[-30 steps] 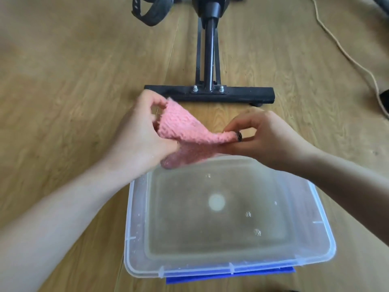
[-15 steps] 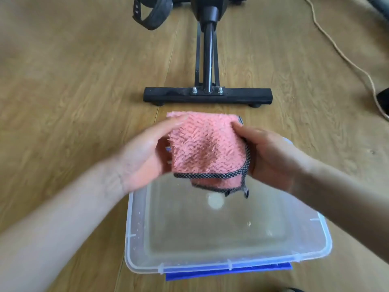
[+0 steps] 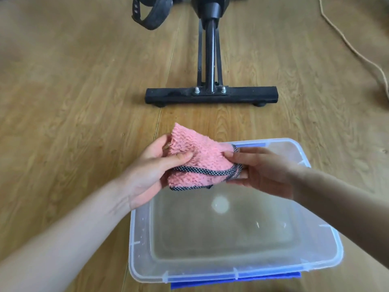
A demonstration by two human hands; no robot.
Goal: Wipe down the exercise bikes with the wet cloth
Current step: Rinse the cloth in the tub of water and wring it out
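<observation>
Item: pink cloth [image 3: 195, 157], held above the far end of the water tub [image 3: 235, 275]. Spread flat a moment ago, now folded smaller. The left hand [image 3: 151, 169] and right hand [image 3: 263, 171] both pinch it. Exercise bike [image 3: 210, 95] beyond, not yet wiped.

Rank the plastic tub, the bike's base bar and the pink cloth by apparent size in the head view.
1. Plastic tub: largest, though nearest the camera.
2. Pink cloth and base bar: unsure; the bar looks longer, the cloth bulkier, and the bar lies farther away.
</observation>
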